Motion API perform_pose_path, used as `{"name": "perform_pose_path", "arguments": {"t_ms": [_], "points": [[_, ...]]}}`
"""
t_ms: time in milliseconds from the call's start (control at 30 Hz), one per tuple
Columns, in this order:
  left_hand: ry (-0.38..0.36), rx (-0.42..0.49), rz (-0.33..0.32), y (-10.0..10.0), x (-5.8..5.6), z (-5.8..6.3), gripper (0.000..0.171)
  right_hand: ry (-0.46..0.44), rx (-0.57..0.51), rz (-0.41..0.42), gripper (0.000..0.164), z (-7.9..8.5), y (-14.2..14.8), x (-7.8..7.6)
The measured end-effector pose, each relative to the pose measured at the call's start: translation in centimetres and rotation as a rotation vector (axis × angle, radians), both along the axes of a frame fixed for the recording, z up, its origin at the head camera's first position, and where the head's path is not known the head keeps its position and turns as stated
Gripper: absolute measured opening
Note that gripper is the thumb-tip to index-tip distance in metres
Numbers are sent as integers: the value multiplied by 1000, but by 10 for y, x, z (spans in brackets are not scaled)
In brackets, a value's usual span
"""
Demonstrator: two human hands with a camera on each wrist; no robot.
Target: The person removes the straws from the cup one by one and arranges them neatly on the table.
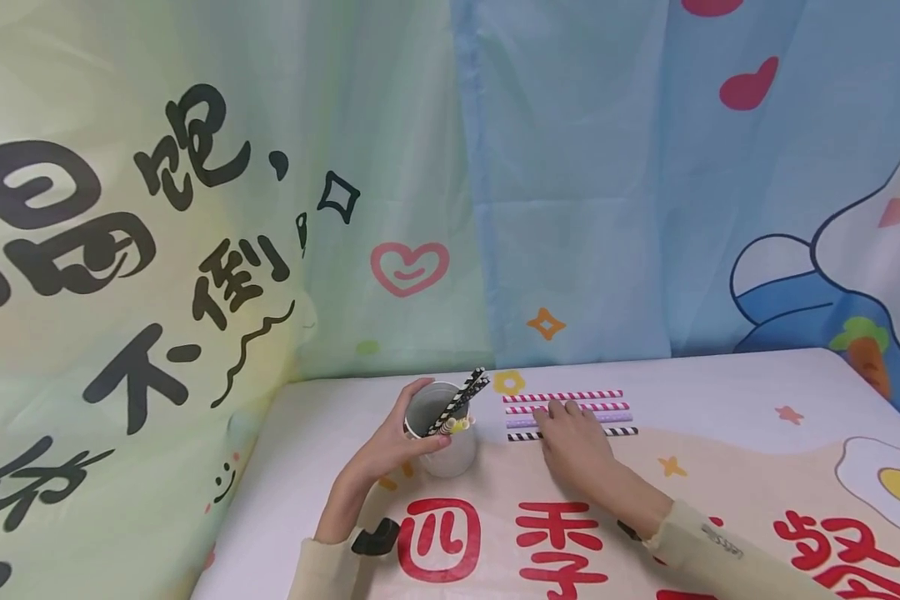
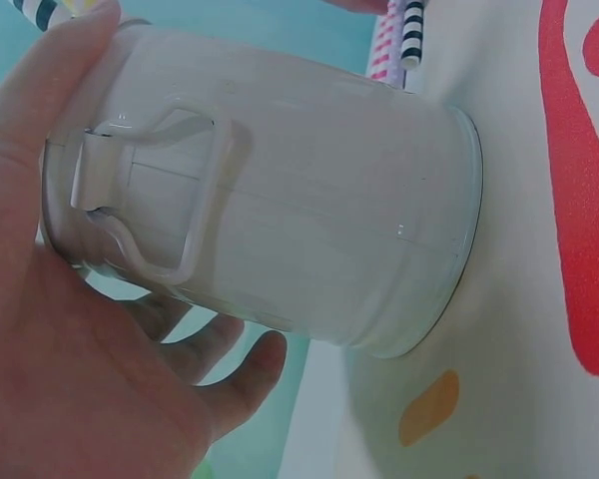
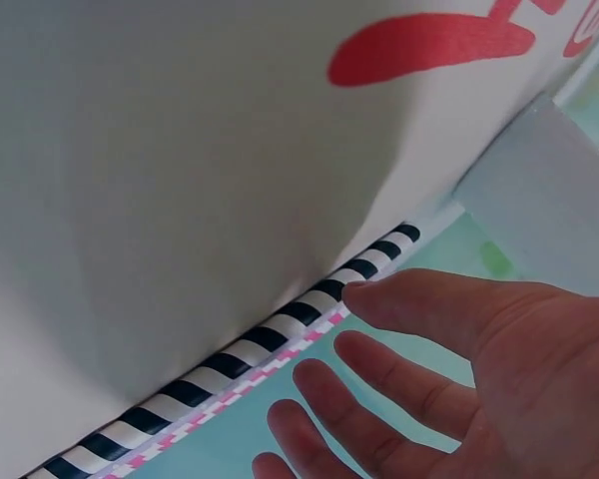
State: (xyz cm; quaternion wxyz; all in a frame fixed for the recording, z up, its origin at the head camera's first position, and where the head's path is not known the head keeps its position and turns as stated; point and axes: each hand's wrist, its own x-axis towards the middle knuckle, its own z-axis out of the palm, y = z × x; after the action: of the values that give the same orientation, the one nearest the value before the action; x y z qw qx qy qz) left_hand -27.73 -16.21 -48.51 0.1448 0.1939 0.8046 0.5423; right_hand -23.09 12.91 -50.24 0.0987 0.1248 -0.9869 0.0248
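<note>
My left hand (image 1: 386, 446) grips a white cup (image 1: 456, 460) near its rim, thumb on the near side and fingers around the far side. In the left wrist view the cup stands tilted by the camera, with a loop-shaped handle (image 2: 205, 200) on its wall. Black-and-white patterned paper straws (image 1: 465, 396) lean in the cup beside yellow ones (image 1: 457, 425). My right hand (image 1: 579, 446) lies over a row of paper straws to the right. Its thumb tip is at the black-and-white striped straw (image 3: 215, 369), with the other fingers spread and loosely bent.
Behind the striped straw lie a purple straw (image 1: 618, 417) and red-and-white striped straws (image 1: 570, 396), side by side. The table (image 1: 330, 417) has a printed cover with red characters and a fried egg (image 1: 888, 483). A printed curtain (image 1: 570, 183) hangs right behind it.
</note>
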Motion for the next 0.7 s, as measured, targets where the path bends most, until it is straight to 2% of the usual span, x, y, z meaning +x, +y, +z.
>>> {"name": "perform_pose_path", "arguments": {"t_ms": [300, 533, 700], "points": [[-4, -9, 8, 0, -1, 0, 95, -22, -137, 8, 41, 5, 2, 3], [0, 4, -10, -1, -1, -1, 95, -27, -223, 2, 35, 10, 1, 7], [-3, 14, -14, 0, -1, 0, 95, -83, -290, -20, 35, 14, -4, 10]]}}
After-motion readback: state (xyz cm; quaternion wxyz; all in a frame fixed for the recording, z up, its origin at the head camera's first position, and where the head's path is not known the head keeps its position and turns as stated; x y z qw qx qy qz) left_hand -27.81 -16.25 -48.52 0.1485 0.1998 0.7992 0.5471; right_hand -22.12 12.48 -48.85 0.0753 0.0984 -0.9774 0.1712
